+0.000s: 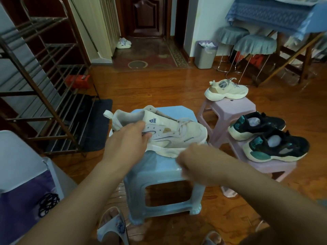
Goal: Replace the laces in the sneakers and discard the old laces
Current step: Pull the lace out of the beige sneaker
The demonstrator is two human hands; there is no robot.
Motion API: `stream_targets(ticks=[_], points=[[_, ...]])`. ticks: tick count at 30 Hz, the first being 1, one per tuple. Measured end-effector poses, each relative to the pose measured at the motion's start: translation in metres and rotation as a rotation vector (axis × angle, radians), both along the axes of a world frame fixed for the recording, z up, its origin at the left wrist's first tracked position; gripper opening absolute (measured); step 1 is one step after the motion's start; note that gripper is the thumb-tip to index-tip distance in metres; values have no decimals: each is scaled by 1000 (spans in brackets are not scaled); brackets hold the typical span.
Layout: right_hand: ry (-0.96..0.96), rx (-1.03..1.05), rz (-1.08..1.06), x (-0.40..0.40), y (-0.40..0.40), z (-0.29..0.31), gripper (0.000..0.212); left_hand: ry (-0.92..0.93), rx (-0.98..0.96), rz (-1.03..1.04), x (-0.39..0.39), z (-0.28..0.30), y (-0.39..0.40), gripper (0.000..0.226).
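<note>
Blue stool [160, 167] sits dead centre with the cream sneaker [169, 133] lying on its top, toe toward 3 o'clock. Pink stools [228, 110] at 2 o'clock: matching cream sneaker [226, 90] on the far one, black-teal pair [269, 137] on the near one. Grey bin [205, 54] at 1 o'clock by the wall. Left hand [127, 138] grips the sneaker's collar, thumb over the side. Right hand [196, 163] is curled into a fist at the sole's near edge, motion-blurred; can't tell what it holds. Beige lace [184, 122] threaded near the toe only.
</note>
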State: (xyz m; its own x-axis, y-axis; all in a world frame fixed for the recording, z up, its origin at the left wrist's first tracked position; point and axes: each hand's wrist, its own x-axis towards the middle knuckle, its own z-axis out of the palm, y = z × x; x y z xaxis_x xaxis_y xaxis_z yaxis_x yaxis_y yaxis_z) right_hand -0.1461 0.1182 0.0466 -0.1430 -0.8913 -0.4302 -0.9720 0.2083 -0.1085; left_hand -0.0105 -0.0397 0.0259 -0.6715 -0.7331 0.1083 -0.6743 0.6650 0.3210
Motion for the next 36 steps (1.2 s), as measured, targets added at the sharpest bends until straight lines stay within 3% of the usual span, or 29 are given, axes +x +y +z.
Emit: stream_targets(ticks=[2,3,6,8,15,20,24,27,29,30,31,32,33,34,35,36], points=[[-306,308,-33,9,11,7,20,3,-4,-2,0,-1,-1,21],[-379,279,-97,7,11,8,22,5,3,-9,0,-1,-2,21],[-289,-287,-451,-21,-15,5,27,13,28,-27,2,-2,-6,20],[-281,-496,-643,-35,-33,1,37,16,39,-34,2,-2,-5,19],[-449,-448,-840,-46,-51,-10,20,-13,29,-12,2,2,-2,20],[-351,-378,-1023,-91,-9,-9,22,-49,50,-12,1,5,-1,23],[30,-299,-1259,-139,35,-31,33,-75,27,13,-1,4,0,23],[144,-379,-1389,-153,51,-38,31,-70,22,16,-2,4,1,21],[-92,-653,-1364,-148,40,-25,22,-61,27,18,-2,5,2,20],[-416,-887,-1350,-142,31,-15,17,-59,27,18,-2,5,1,20],[-910,-1113,-1302,-129,21,-1,11,-58,28,16,-3,5,1,21],[-1443,-1195,-1144,-114,13,14,11,-57,32,13,-3,5,1,21],[-1820,-1117,-944,-99,8,26,19,-56,37,10,-3,4,0,21],[-1939,-953,-783,-88,5,33,25,-52,40,9,-3,4,0,21],[-1811,-799,-696,-79,2,38,26,-50,43,10,-2,3,0,22],[-1525,-690,-648,-76,1,35,24,-48,41,12,-2,3,0,23]])
